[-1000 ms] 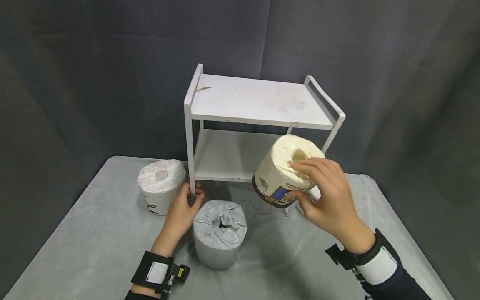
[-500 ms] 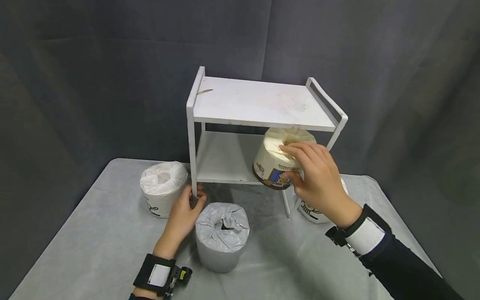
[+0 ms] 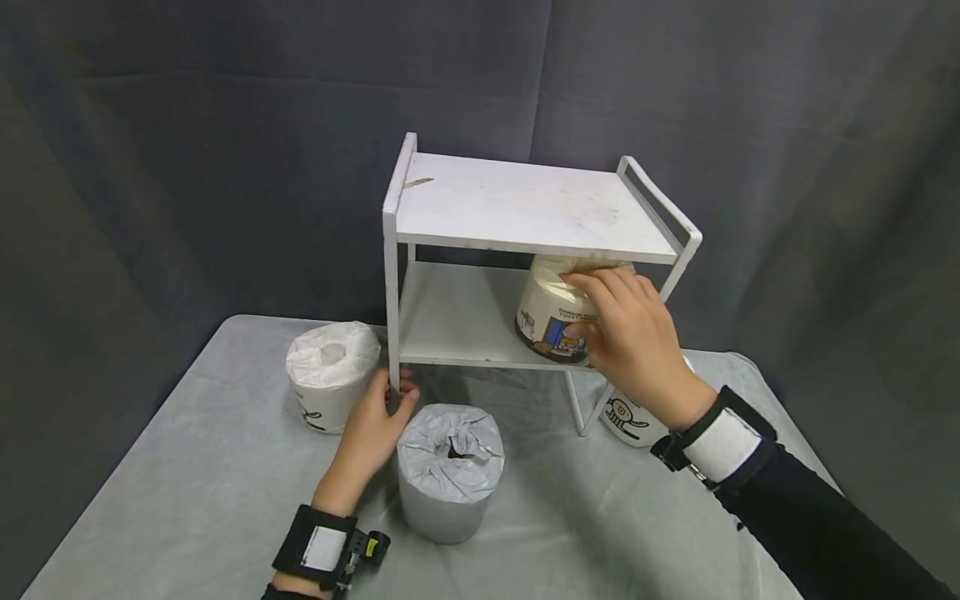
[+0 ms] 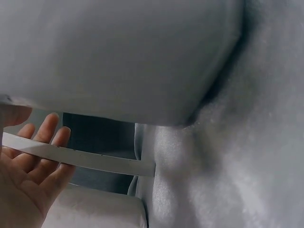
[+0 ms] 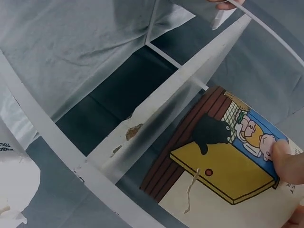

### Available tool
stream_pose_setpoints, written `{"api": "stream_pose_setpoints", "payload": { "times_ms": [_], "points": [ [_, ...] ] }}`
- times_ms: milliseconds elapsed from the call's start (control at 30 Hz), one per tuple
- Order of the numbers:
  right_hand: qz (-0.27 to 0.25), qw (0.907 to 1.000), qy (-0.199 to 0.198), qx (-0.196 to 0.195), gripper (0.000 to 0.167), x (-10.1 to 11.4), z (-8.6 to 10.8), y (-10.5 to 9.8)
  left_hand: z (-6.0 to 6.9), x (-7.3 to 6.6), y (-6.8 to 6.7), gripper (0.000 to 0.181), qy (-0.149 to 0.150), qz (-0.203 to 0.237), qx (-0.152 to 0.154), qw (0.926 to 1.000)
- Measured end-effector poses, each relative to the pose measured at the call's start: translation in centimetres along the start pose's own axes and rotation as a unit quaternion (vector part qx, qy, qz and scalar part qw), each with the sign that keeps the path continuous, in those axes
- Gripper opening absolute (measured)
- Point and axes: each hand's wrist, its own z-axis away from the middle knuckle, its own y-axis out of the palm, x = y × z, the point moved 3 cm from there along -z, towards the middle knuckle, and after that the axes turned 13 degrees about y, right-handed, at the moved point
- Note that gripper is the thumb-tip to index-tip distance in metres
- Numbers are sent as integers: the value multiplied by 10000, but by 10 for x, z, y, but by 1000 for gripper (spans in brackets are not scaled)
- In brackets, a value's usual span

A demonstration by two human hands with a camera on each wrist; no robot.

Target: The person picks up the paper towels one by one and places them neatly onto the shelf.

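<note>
My right hand [image 3: 637, 342] grips a cream toilet roll [image 3: 551, 300] with a brown bottom edge and a cartoon print. Its thumb presses the printed side, and the fingers lie on the top near the core. The roll is between the two boards of a white rack [image 3: 517, 204], toward the right end, just above or on the lower board [image 3: 457, 325]; contact is unclear. My left hand [image 3: 375, 425] holds the rack's front left leg [image 4: 104, 161], fingers behind it. A toilet roll in grey-looking wrap [image 3: 450, 500] stands right of that hand.
A white-wrapped toilet roll [image 3: 330, 367] stands left of the rack. Another one [image 3: 630, 421], with a black line drawing, sits below the right end, partly hidden by my right hand. Grey cloth covers the table [image 3: 187, 492]; a dark curtain [image 3: 262, 167] hangs behind.
My right hand has carried the cream toilet roll left and inward, under the top board, then slightly down toward the lower board. The left hand stays at the rack's leg.
</note>
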Motion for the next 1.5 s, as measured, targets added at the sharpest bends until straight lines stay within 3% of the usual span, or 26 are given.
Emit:
{"api": "stream_pose_setpoints", "payload": {
  "times_ms": [800, 1333, 1500],
  "points": [
    [296, 9945, 922, 405, 61, -22, -12, 24, 0, 1, 0, 30, 49, 27, 33, 10000],
    [492, 9859, 1440, 695, 64, -15, -19, 30, 0, 1, -3, 27, 20, 57, 64, 10000],
    [452, 9866, 1369, 764, 63, -12, -17, 31, 0, 4, -7, 22, 62, 85, 7, 9999]
  ]
}}
